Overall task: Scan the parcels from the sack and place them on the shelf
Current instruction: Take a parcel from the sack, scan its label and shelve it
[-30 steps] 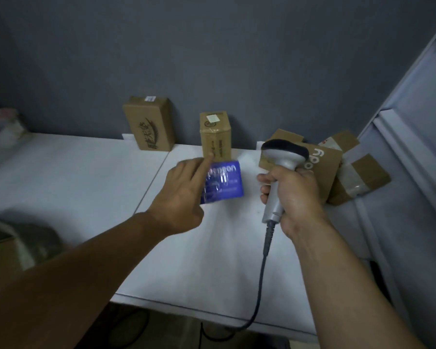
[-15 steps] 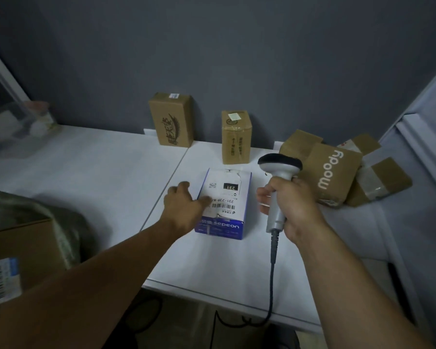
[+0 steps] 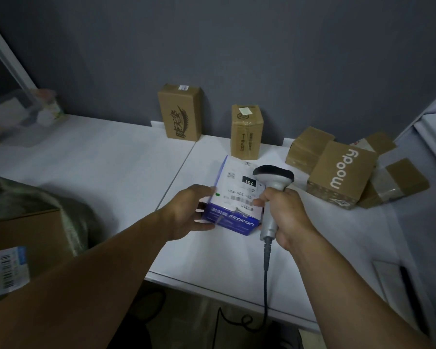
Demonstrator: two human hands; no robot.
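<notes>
L hand (image 3: 184, 212): grips blue parcel (image 3: 234, 195) at near-left corner; parcel betw. both hands at white top (image 3: 106, 167), label up
R hand (image 3: 288, 214): wrapped round scanner (image 3: 273, 176) handle
Tip: aim head at barcode; hold parcel steady

Parcel (image 3: 237, 197) mid-table (image 3: 111, 159), left hand (image 3: 186, 212) on its left side, right hand (image 3: 287, 210) with the scanner (image 3: 272, 180) at its right. Behind, two cartons (image 3: 180, 112) upright against the wall. Far right, heaped boxes (image 3: 342, 172). Near left, the sack (image 3: 35, 205), a carton (image 3: 23, 238) inside.
</notes>
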